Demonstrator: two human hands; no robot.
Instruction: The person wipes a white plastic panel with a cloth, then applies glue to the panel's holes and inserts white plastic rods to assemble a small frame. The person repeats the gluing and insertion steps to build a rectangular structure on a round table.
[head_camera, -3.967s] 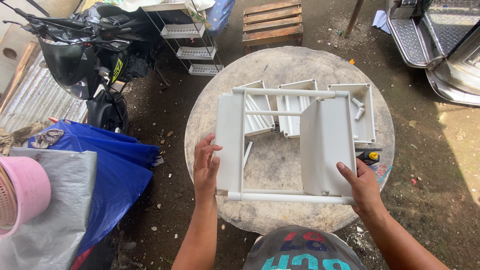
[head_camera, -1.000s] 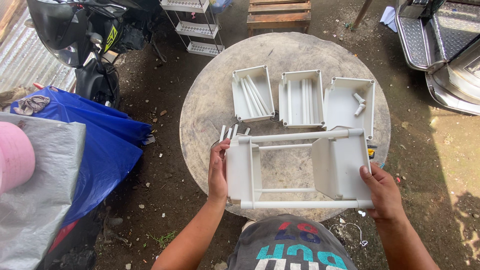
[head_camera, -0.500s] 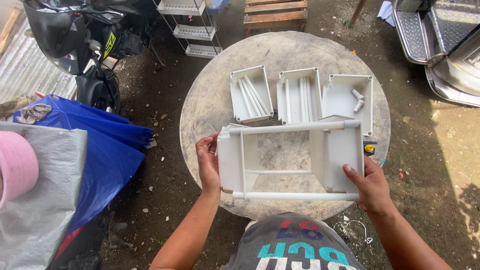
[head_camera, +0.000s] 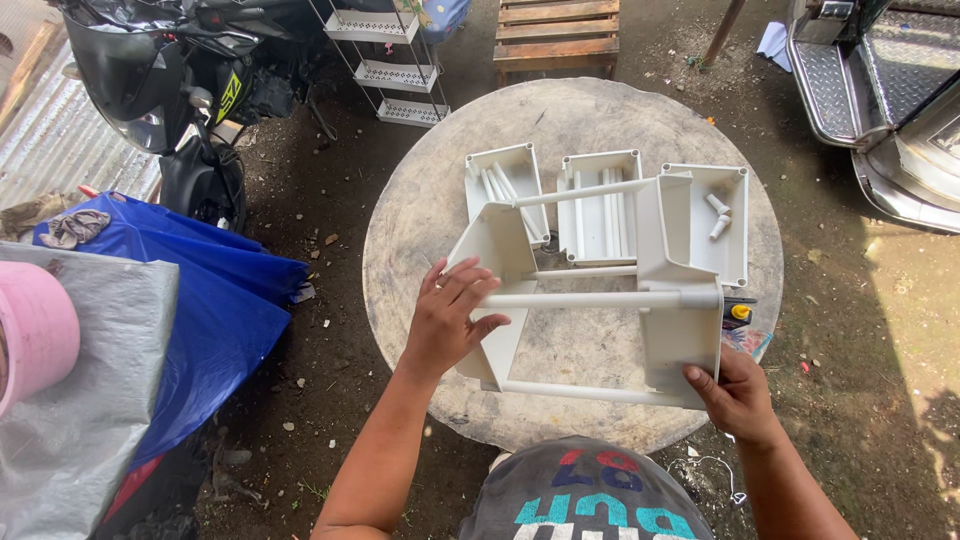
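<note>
Built: white plastic rack frame (head_camera: 600, 300), two side panels joined by rods.
Left hand (head_camera: 452, 318): fingers clasp left panel.
Right hand (head_camera: 737, 392): fingers pinch right panel's corner.
Left over: three white trays (head_camera: 598, 215) unmounted on round stone counter (head_camera: 420, 230).

white rack frame (head_camera: 590, 295) tipped up from flat since last frames, left hand (head_camera: 450, 325) shifted onto its left panel (head_camera: 495, 270), right hand (head_camera: 735, 395) now at lower right corner

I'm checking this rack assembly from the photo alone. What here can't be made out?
- Head view: right hand palm and fingers, hidden behind the white rack panel.
- Small yellow-and-black object, mostly covered by the rack's right panel.
- Small fittings in the right tray: too small to identify.
- Rod joints: too small to judge.
</note>
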